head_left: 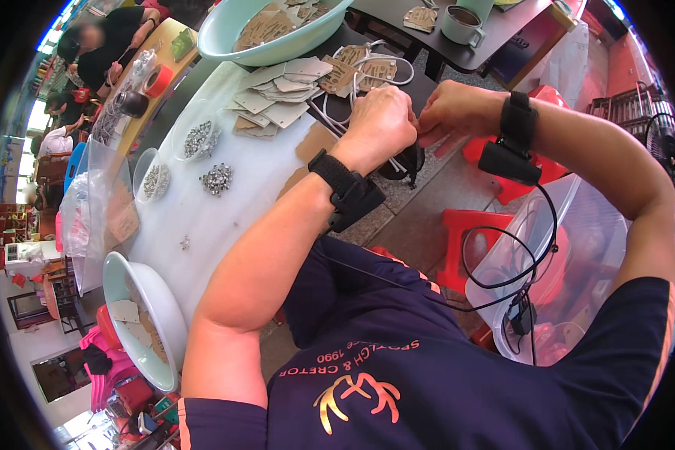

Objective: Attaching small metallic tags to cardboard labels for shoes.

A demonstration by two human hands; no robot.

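Note:
My left hand [379,129] and my right hand [455,111] meet over the far right edge of the white work surface [240,176]. Fingers on both are closed and their tips nearly touch; whatever lies between them is too small or hidden to make out. Just below hangs a dark object [406,166], partly covered by my left hand. Left of my left hand is a loose stack of pale cardboard cards [281,94]. Brown printed cards [341,75] and a white cord [406,69] lie beyond it. Small shiny metal pieces [216,180] form a pile farther left.
Two clear cups [147,196] hold more metal pieces. A large pale green basin [300,46] of brown cards stands at the back, another basin [174,330] at left. At right are a grey mug [461,34], red stools [457,247] and a clear plastic bin [577,247]. People work at far left.

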